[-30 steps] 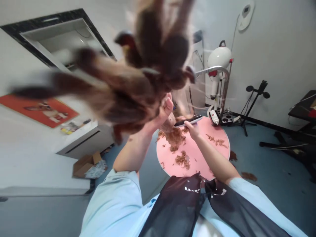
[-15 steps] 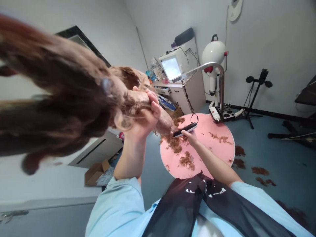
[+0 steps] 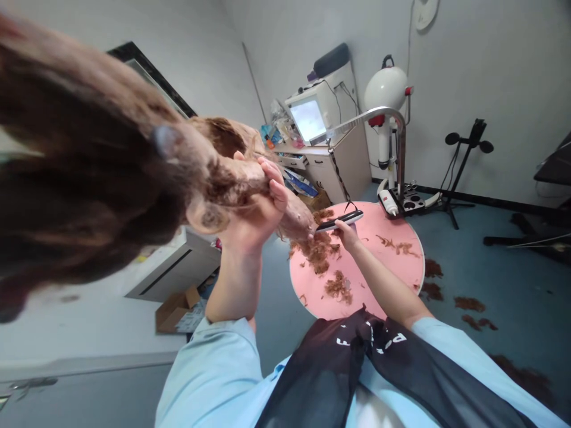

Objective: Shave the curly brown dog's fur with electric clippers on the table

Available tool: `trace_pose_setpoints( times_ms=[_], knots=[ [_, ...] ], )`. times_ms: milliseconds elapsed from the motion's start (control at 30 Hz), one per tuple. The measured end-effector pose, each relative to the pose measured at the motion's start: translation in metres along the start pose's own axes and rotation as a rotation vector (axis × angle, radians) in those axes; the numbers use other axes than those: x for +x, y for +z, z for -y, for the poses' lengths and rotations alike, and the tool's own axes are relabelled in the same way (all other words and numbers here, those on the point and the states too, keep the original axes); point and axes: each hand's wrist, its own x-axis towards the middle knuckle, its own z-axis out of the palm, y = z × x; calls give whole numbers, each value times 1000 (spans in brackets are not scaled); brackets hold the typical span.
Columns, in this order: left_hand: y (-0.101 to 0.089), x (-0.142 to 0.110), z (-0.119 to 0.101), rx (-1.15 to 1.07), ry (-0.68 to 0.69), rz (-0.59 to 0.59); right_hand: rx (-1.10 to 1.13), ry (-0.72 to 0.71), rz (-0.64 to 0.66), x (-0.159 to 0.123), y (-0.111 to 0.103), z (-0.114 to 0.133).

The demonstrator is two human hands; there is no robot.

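A brown dog (image 3: pixel 200 160), partly shaved, stretches from the left edge to above the pink round table. Its near end is large and blurred. My left hand (image 3: pixel 256 217) is wrapped around a thin, close-clipped part of the dog; I cannot tell whether that is a leg or the neck. My right hand (image 3: pixel 347 235) grips a black and white hair clipper (image 3: pixel 342 220). The clipper's tip lies at or just beside the dog's bare pinkish end, and whether it touches is unclear. Brown hair clippings (image 3: pixel 319 252) lie on the table (image 3: pixel 375 276) beneath.
A metal grooming arm (image 3: pixel 401 142) with a hanging loop (image 3: pixel 341 178) rises at the table's far side. Behind it stand a white dryer (image 3: pixel 386 89), a tool tray with a white bottle (image 3: pixel 388 203) and a cabinet (image 3: pixel 328 172). More hair lies on the blue floor (image 3: pixel 455 261).
My right hand has moved the clipper slightly up and right, and it now lies flatter. The dog's near end has shifted left and looks larger. My left hand keeps its hold.
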Motion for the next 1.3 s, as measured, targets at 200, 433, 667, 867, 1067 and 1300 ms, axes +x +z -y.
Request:
trace_pose_setpoints(
  times_ms=[200,433,667,867,1067,1300],
  knots=[
    [-3,0,1,33,16,-13,-54,-25,-16,-26,10,-3],
    [2,-3,4,37,36,-35,-164,-334,33,-77,28,-5],
    [2,0,3,26,-1,-42,-338,-650,170,-88,22,-18],
    [3,0,4,16,-17,-23,-480,-737,227,-90,21,-20],
    [-6,3,6,22,-8,-9,-661,-701,220,-91,28,-24],
    [-11,5,5,23,-18,-20,-709,-654,285,-89,47,-32]
  ],
)
